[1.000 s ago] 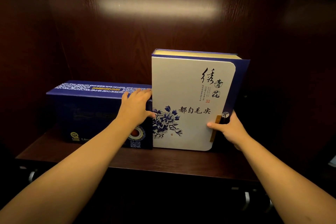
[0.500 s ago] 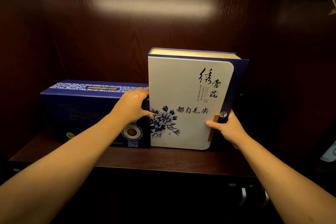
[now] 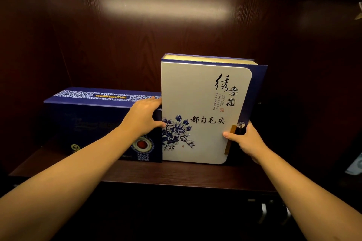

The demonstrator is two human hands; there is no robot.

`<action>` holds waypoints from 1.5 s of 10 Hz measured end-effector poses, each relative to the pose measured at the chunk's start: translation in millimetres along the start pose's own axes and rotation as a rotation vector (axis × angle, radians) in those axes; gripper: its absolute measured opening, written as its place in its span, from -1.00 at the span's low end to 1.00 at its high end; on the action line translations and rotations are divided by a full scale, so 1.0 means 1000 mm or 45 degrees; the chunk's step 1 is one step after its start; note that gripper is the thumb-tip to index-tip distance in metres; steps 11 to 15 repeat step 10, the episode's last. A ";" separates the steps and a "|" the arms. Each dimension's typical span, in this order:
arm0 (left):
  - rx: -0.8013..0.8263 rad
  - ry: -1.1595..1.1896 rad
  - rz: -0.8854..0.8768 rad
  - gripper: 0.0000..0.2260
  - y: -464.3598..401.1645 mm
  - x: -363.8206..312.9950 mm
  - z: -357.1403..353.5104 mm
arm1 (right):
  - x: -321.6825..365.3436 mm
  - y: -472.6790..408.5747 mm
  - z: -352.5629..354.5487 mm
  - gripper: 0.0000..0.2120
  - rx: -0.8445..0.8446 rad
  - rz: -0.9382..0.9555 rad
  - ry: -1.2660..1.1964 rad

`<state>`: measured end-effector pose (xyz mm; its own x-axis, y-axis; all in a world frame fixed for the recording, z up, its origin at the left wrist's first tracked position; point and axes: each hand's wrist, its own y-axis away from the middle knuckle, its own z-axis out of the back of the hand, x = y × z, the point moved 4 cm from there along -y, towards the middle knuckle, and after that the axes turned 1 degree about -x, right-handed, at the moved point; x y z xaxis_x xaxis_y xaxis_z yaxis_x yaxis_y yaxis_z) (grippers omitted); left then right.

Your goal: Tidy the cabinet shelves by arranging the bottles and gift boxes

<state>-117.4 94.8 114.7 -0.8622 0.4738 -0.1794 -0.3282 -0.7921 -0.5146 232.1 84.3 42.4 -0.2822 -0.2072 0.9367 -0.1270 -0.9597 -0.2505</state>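
- Head view: a dark wooden cabinet point(image 3: 176, 31) fills the frame, its back panel catching a soft band of light near the top.
- On the shelf point(image 3: 156, 172) stands a white gift box point(image 3: 199, 107), upright like a book, with a blue flower print at its lower left, black calligraphy and a navy wrap along its right edge and top.
- Just left of it, touching its left side, lies a lower navy gift box point(image 3: 88, 121), long side facing near, with a white patterned band along its top and a round red-centred emblem low on its front.
- The shelf is bare in front of both boxes; below its near edge the space is dark, with pale metal handles point(image 3: 264, 211) faintly visible at lower right.
- The left hand point(image 3: 143, 117) reaches in from the lower left and is clasped on the white gift box's left edge, thumb on the front face, fingers behind where the two boxes meet.
- The right hand point(image 3: 246, 139) comes from the lower right and grasps the box's right edge low down, thumb pressed on the front beside a tan clasp point(image 3: 230, 139).
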 end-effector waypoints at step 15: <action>0.047 -0.228 0.024 -0.47 0.037 -0.037 0.055 | 0.096 0.054 -0.006 -0.35 -0.070 -0.004 1.263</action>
